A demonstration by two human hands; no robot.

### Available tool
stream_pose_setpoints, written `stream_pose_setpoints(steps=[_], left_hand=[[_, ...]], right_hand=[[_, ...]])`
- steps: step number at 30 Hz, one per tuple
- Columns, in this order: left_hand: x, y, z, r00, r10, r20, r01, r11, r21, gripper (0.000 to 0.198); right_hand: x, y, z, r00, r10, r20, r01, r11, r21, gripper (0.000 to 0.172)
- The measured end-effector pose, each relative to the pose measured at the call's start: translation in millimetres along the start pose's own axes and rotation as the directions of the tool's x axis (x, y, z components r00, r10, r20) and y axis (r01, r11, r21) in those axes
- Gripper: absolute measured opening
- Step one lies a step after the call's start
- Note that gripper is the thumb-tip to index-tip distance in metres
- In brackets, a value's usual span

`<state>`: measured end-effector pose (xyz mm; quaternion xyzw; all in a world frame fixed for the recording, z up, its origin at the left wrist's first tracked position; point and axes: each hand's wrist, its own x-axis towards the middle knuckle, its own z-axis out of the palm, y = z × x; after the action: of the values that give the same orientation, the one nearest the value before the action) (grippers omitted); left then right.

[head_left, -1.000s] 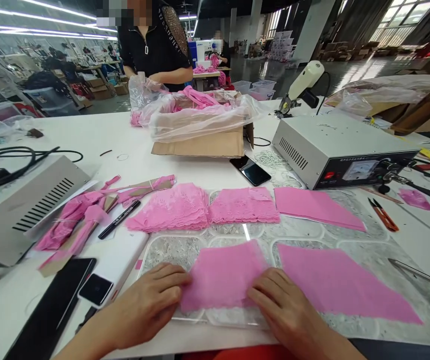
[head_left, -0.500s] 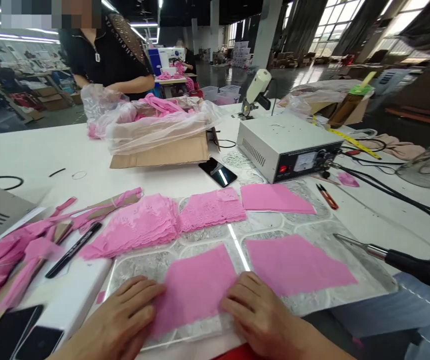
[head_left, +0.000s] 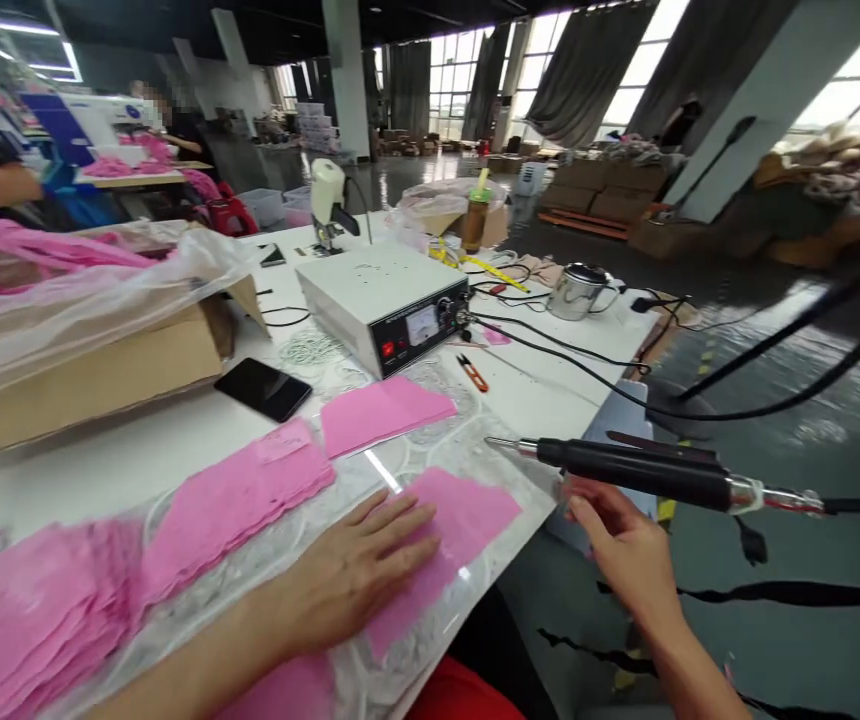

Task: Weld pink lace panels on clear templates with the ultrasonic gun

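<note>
Beside table (head_left: 550,395), black tool (head_left: 640,472) level, tip leftward, over open right hand (head_left: 621,540); left hand (head_left: 355,570) flat on pink cloth (head_left: 475,510).

Showing a white control box (head_left: 385,305) standing on the white table (head_left: 175,440), dial facing forward. Lying near its front corner, small orange snips (head_left: 473,372). Lying to its left, a black phone (head_left: 263,388), just beside a cardboard box (head_left: 100,375) lined with clear plastic (head_left: 115,285). Standing farther back, a metal pot (head_left: 578,290) and a green-capped bottle (head_left: 476,212).
</note>
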<state>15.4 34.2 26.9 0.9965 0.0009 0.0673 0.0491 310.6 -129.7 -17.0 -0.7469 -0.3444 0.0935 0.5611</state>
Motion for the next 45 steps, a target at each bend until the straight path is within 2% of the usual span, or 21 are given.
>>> stream_pose_setpoints(steps=[3,6,8,13,17,22,25,29,32,34,39,42,45], left_hand=[[22,-9,8.9,0.999,0.031,0.034,-0.031,0.999,0.021,0.047],[24,-9,12.3,0.999,0.043,0.018,-0.044,0.997,0.071,0.05],[21,-8,13.3,0.999,0.031,-0.011,-0.03,0.993,0.114,0.051],[15,-5,14.7,0.998,-0.002,-0.063,0.012,0.987,0.159,0.048],[17,-6,11.7,0.999,-0.006,-0.035,0.009,0.995,0.095,0.049],[32,-11,7.7,1.0,0.023,0.011,-0.024,0.999,0.047,0.049],[46,-12,10.1,0.998,0.056,0.04,-0.056,0.998,0.005,0.049],[56,-13,16.1,0.997,0.054,0.049,-0.054,0.998,-0.014,0.052],[55,-13,19.0,0.998,0.05,0.041,-0.05,0.999,0.001,0.051],[54,-13,19.9,0.998,0.048,0.031,-0.048,0.999,-0.004,0.05],[53,-12,21.2,0.999,0.032,-0.003,-0.032,0.999,-0.026,0.05],[54,-12,21.8,0.999,0.038,-0.002,-0.038,0.999,0.0,0.051],[54,-12,22.0,0.999,0.045,0.001,-0.045,0.999,0.023,0.05]], right_hand=[[7,8,3,0.998,0.04,-0.043,-0.036,0.995,0.092,0.032],[12,8,15,0.997,0.064,-0.047,-0.046,0.95,0.309,0.056],[15,7,23,0.997,0.061,-0.053,-0.033,0.903,0.428,0.065],[18,3,36,0.995,0.026,-0.097,0.028,0.855,0.518,0.051],[20,-1,39,0.992,0.026,-0.121,0.049,0.81,0.584,0.054],[28,-9,48,0.993,-0.04,-0.111,0.101,0.77,0.63,0.047],[35,-14,57,0.987,-0.057,-0.147,0.139,0.754,0.642,0.04],[46,-24,61,0.966,0.052,-0.253,0.151,0.68,0.718,0.029],[50,-32,50,0.953,0.122,-0.276,0.146,0.615,0.775,0.024],[49,-36,38,0.957,0.084,-0.276,0.164,0.629,0.76,0.021],[41,-43,9,0.966,-0.054,-0.252,0.201,0.772,0.603,0.013],[34,-48,1,0.971,-0.098,-0.218,0.202,0.823,0.531,0.016],[29,-51,1,0.974,-0.137,-0.183,0.215,0.82,0.53,0.015]])
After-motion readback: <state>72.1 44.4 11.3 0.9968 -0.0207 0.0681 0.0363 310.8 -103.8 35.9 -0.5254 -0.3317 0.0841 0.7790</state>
